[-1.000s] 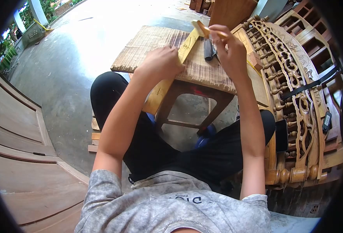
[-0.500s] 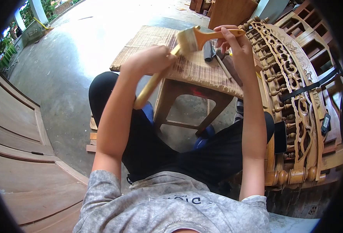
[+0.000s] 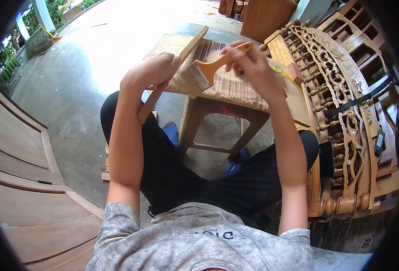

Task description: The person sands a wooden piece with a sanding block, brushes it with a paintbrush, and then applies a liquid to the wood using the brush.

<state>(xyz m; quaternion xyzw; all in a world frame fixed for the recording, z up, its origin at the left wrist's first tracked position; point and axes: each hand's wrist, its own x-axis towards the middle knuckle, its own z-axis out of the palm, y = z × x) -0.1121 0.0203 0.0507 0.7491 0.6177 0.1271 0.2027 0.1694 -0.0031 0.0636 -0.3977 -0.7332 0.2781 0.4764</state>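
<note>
My left hand (image 3: 152, 70) is closed around a narrow wooden strip (image 3: 194, 44), which slants from above the board down to my knee. In my right hand (image 3: 251, 63) is a flat paintbrush (image 3: 215, 64) with an orange handle. Its brush end points down and left, close beside the strip. Under both hands lies a rough, streaked wooden board (image 3: 229, 88), resting on a stool (image 3: 190, 119) between my knees. My right hand and forearm cover part of the board's right side.
A carved wooden furniture piece (image 3: 344, 97) with turned spindles stands close on my right, a black phone-like object (image 3: 327, 160) against it. A clear roll of tape (image 3: 275, 67) lies near the board's right side. Wooden panels (image 3: 16, 135) stand at left on the concrete floor (image 3: 79, 104).
The paintbrush has come down and left, from the strip's upper part to beside its middle. My left hand moved slightly left and the strip turned. The tools on the board are now hidden behind my right hand.
</note>
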